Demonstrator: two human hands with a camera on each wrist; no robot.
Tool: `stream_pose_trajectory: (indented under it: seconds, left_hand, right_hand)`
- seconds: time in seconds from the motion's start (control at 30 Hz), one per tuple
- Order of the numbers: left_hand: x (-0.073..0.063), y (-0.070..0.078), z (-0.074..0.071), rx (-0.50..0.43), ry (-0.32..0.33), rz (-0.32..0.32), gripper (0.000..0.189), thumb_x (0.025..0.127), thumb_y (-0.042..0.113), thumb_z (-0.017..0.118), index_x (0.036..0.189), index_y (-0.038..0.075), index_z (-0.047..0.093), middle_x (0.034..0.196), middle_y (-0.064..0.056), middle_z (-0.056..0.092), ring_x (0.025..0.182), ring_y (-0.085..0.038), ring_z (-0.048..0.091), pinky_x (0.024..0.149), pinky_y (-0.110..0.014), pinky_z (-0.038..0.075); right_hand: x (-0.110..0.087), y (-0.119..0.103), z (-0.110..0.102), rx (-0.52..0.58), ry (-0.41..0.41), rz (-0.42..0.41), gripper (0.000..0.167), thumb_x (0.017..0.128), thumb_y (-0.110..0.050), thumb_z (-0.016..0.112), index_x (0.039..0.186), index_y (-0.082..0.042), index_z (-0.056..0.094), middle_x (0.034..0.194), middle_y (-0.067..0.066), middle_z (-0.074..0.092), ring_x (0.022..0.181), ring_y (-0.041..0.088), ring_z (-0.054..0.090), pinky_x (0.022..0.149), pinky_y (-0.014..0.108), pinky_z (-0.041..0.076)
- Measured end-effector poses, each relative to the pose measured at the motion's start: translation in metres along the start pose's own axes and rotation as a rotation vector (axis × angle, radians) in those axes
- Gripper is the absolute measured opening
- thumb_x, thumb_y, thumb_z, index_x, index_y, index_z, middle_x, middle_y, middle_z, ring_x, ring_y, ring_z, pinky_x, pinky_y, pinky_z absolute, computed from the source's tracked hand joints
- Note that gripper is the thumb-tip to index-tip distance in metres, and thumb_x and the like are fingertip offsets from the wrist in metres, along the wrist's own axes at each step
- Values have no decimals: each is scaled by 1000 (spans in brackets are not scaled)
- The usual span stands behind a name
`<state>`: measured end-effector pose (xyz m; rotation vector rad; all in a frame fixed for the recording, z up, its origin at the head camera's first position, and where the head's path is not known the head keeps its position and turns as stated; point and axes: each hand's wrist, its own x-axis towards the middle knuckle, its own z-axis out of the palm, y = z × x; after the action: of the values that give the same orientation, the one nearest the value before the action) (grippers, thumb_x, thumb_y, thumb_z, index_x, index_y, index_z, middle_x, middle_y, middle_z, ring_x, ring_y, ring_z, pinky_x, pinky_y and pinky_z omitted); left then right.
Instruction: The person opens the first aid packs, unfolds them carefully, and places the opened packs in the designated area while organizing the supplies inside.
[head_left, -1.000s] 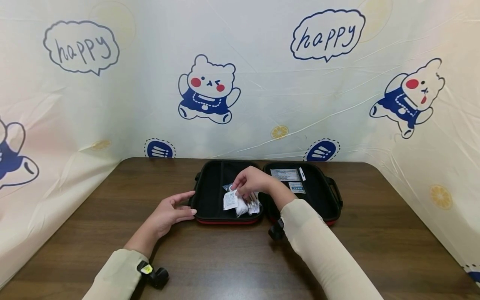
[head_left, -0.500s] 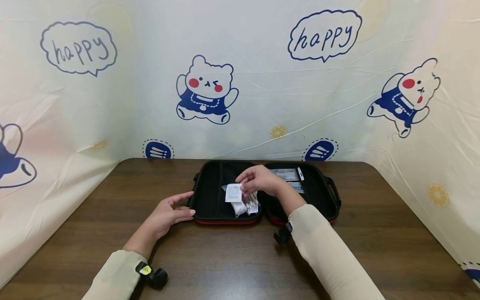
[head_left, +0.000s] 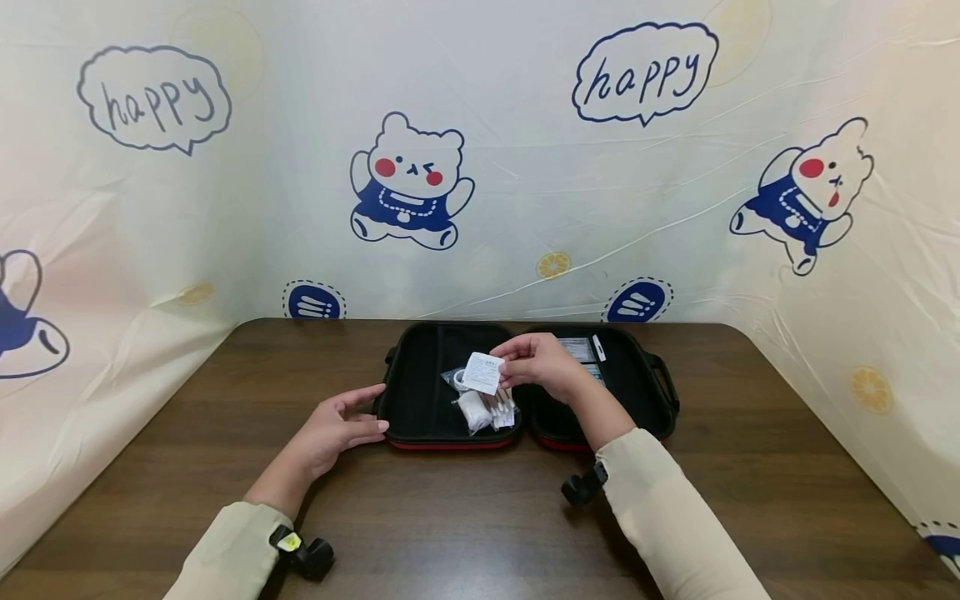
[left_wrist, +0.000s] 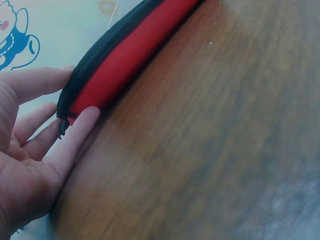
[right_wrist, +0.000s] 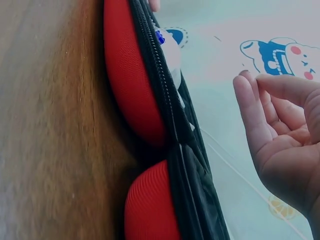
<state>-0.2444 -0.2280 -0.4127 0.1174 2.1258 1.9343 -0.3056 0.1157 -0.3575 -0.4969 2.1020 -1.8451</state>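
A black-lined zip case with a red outside lies opened flat, its left half (head_left: 408,400) beside its right half (head_left: 645,392). My right hand (head_left: 543,362) pinches a small white square packet (head_left: 483,372) with printed text, raised over the left half. In the right wrist view, thumb and finger of the right hand (right_wrist: 285,125) meet at the tips; the packet is hidden there. My left hand (head_left: 337,429) touches the left edge of the case with straight fingers. In the left wrist view its thumb (left_wrist: 82,135) lies on the red side (left_wrist: 125,65), below the zip.
In the left half lie a clear bag with a white wad (head_left: 474,411), cotton swabs (head_left: 501,407) and a blue-and-white package (head_left: 453,379). Printed packets (head_left: 577,350) and a white stick (head_left: 598,348) sit in the right half. A printed curtain (head_left: 525,167) hangs behind the wooden table (head_left: 450,517).
My right hand has lifted the white packet from the other items and moved slightly right, tilting it. The left hand stays at the case edge.
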Motion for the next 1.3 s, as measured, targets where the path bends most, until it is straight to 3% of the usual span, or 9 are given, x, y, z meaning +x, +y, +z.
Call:
stream_pose_trajectory:
  seconds: [0.33,0.67,1.1,1.3]
  left_hand:
    - [0,1,1,1,-3,0,74,85,6,75,148,1,37,155,-22,24,106,-22,61,88,-35,54]
    - [0,1,1,5,-2,3,74,85,7,75,148,1,37,155,-23,24,106,-23,61,88,-35,55]
    - [-1,1,0,11,5,0,74,85,8,75,148,2,37,154,-23,24,105,-22,61,88,-34,54]
    - [0,0,0,8,-1,2,74,85,8,75,149,2,37,155,-23,23,105,-22,61,88,-35,54]
  right_hand:
    - [-16,3,-17,86,118,20,28,90,10,61,118,12,61,102,19,66,77,21,67,73,34,59]
    - [-31,7,-39,87,190,-8,27,89,11,61,116,14,60,104,19,67,78,22,68,72,34,59]
    - [-50,11,-75,51,151,50,29,96,3,54,123,13,52,115,20,58,92,25,62,79,39,58]
    - [-56,14,-95,51,161,67,30,96,3,54,125,13,51,111,16,59,90,26,62,77,37,59]
